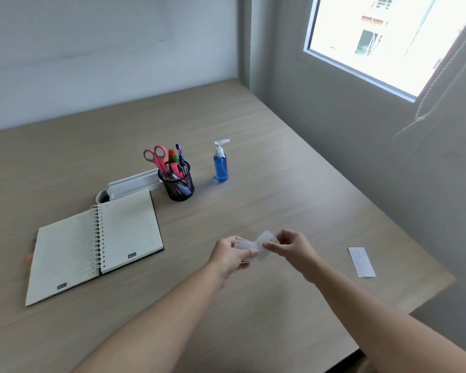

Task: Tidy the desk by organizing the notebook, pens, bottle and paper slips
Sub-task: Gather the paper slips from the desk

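Both hands meet above the desk's middle. My left hand (233, 255) pinches a white paper slip (243, 244), and my right hand (293, 247) pinches a second, blurred slip (265, 239) that overlaps the first. Another white paper slip (361, 261) lies flat near the desk's right edge. An open spiral notebook (96, 244) with lined pages lies at the left. A black mesh pen cup (177, 182) behind it holds pens, markers and pink scissors (156, 157). To the cup's right stands a blue pump bottle (221, 164), upright.
A white tray-like holder (131, 183) sits behind the notebook, beside the cup. The wooden desk (293, 184) meets walls at the back and right, with a window (382, 36) above the right side. The desk's front-right corner is near the lone slip.
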A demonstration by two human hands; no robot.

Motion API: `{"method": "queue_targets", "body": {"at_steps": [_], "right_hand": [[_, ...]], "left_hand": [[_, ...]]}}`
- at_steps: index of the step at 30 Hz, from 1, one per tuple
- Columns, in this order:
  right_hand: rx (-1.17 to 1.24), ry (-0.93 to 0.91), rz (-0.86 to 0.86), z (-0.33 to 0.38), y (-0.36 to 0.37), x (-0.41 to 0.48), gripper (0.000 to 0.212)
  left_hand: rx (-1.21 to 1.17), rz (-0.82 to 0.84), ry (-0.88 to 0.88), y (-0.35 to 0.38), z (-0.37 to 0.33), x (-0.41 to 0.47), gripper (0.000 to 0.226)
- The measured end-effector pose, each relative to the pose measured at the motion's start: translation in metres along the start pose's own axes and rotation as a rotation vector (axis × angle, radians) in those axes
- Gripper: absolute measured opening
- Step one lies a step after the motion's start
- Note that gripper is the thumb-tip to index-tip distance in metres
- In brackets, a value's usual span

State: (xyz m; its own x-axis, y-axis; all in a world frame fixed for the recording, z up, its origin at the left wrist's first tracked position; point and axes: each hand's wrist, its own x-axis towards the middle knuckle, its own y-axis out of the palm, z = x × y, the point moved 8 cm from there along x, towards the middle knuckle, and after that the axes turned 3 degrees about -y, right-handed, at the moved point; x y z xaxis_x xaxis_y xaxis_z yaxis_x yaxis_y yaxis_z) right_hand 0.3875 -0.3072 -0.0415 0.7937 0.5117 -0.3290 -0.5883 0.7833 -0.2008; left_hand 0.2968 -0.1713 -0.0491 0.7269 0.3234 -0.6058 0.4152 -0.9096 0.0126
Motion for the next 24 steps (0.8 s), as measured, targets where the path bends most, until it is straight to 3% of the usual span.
{"method": "queue_targets", "body": {"at_steps": [3, 9, 13, 24], "right_hand": [[-0.142, 0.020, 0.018, -0.006, -0.039, 0.000, 0.032], [-0.776, 0.141, 0.138, -0.028, -0.139, 0.005, 0.077], [-0.997, 0.290, 0.200, -0.046, -0.187, 0.004, 0.099], [-1.291, 0.201, 0.153, -0.060, -0.185, 0.007, 0.099]], "left_hand": [[0.064, 0.014, 0.011, 0.010, -0.007, 0.005, 0.021], [0.134, 0.064, 0.012, 0.035, -0.015, 0.020, 0.019], [0.164, 0.093, 0.001, 0.064, -0.012, 0.033, 0.019], [0.235, 0.098, -0.002, 0.116, -0.005, 0.045, 0.016]]}}
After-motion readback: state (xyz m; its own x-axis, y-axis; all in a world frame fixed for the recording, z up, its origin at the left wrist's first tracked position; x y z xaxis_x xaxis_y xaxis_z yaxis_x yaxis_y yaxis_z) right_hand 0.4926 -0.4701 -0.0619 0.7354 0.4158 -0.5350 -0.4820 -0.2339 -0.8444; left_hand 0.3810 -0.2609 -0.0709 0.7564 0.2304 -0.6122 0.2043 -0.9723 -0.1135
